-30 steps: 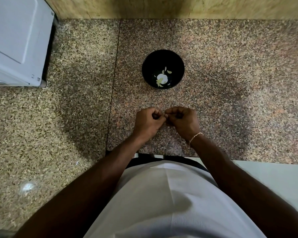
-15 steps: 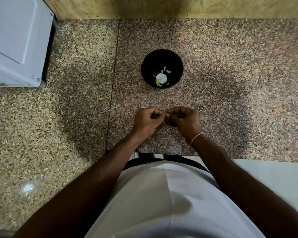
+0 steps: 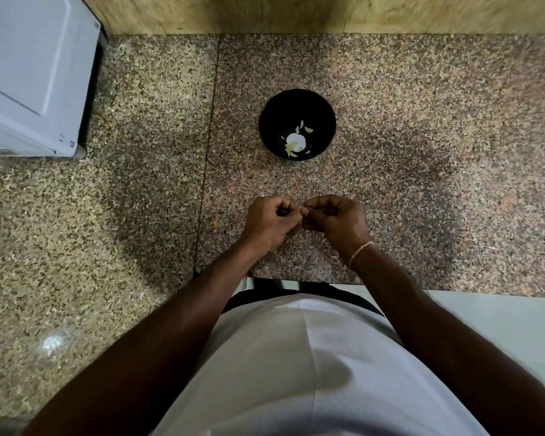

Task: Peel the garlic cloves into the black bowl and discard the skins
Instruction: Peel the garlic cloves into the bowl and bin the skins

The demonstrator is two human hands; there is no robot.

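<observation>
We hold both hands together at six o'clock from the black bowl (image 3: pixel 297 103); left hand (image 3: pixel 269 223) and right hand (image 3: pixel 337 220) curl, fingertips meeting, presumably pinching a hidden clove for peeling; peeled cloves (image 3: pixel 306 127) lie inside the bowl

A white appliance (image 3: pixel 29 73) stands on the speckled granite counter (image 3: pixel 422 152).

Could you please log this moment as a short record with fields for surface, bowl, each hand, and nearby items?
surface: speckled granite counter
black bowl: upright, beyond the hands, holding pale garlic pieces
left hand: fingers curled, fingertips meeting the right hand's
right hand: fingers curled, pinching something too small to identify
wrist: thin bracelet on the right
nearby: white appliance, far left
</observation>
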